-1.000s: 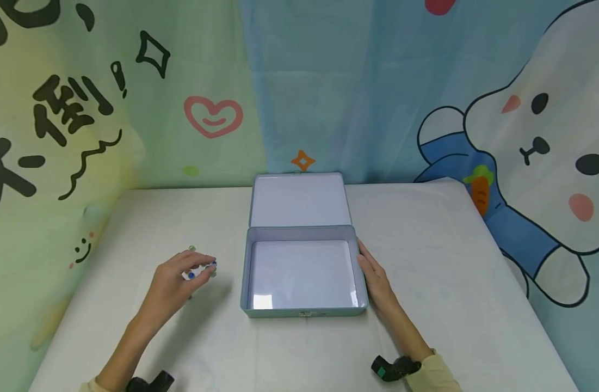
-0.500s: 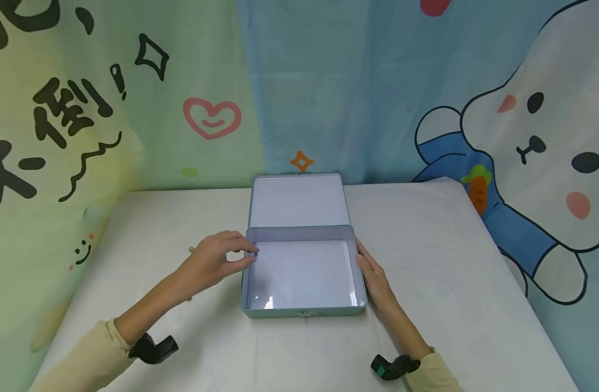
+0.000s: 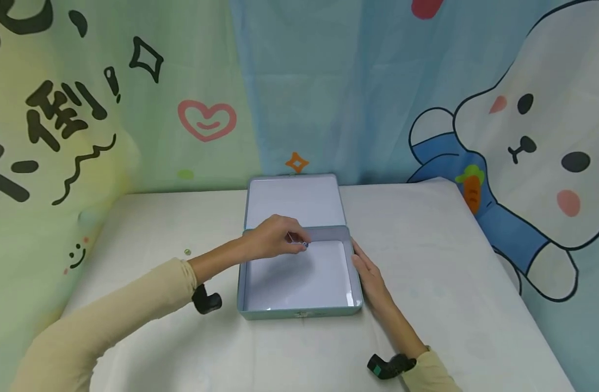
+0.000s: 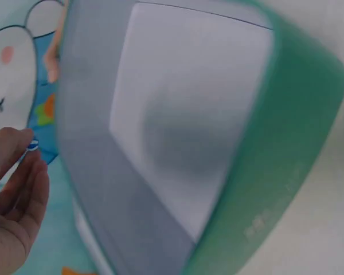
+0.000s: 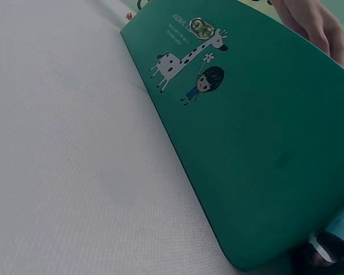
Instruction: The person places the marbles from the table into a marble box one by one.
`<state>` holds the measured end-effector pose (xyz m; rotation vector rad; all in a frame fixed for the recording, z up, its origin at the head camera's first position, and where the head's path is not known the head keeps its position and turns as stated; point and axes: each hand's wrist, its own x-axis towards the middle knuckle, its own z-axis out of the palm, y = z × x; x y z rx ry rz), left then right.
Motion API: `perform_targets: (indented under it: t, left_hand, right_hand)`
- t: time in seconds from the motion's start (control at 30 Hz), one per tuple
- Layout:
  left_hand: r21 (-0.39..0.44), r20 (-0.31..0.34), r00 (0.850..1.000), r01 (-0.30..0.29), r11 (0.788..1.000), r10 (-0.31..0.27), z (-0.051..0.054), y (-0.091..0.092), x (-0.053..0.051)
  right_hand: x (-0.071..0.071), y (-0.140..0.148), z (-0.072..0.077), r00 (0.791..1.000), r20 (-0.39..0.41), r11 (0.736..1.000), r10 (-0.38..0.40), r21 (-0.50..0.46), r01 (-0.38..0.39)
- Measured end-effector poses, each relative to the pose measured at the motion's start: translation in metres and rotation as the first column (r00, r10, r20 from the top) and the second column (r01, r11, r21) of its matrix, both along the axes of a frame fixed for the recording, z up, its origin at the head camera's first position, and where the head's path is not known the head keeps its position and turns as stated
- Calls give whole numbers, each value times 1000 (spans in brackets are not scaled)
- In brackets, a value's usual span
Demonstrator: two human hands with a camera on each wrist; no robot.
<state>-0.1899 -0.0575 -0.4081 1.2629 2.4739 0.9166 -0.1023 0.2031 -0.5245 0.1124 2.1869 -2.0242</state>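
Above the inside of a shallow green metal box [image 3: 303, 312] with a pale lining, my left hand [image 3: 275, 237] pinches a small blue-and-white marble [image 4: 32, 145] between thumb and fingertips. The box's lid [image 3: 295, 201] leans back, raised. Along the outside of the right wall, my right hand [image 3: 370, 275] rests with its fingers fairly straight against the box. To the left on the table lies a small round green piece [image 3: 187, 252], like a marble. My left forearm covers part of the table beside the box.
The box stands on a white-covered table [image 3: 299, 354]. A printed cloth [image 3: 309, 81] with a rabbit and lettering hangs behind and at the sides. Black wrist cameras [image 3: 391, 366] are strapped to both wrists. A giraffe drawing [image 5: 186, 60] decorates the box's green outer wall.
My left hand has moved right, from the table left of the box, across the left rim to above the inside, carrying the marble. My right hand stays against the right wall.
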Motion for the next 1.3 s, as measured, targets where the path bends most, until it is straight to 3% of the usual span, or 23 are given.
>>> perform_targets:
  t: [0.3, 0.73, 1.3]
  left_hand:
    - [-134, 160, 985, 89, 987, -67, -32, 51, -10]
    - [-259, 154, 987, 86, 962, -47, -68, 79, -9]
    - [-269, 175, 983, 93, 959, -47, -70, 87, -12]
  right_hand:
    - [0, -2, -3, 1000, 13, 1000, 15, -1, -15]
    - [3, -3, -2, 999, 41, 1000, -1, 13, 0]
    - [3, 0, 2, 1000, 23, 1000, 5, 11, -5]
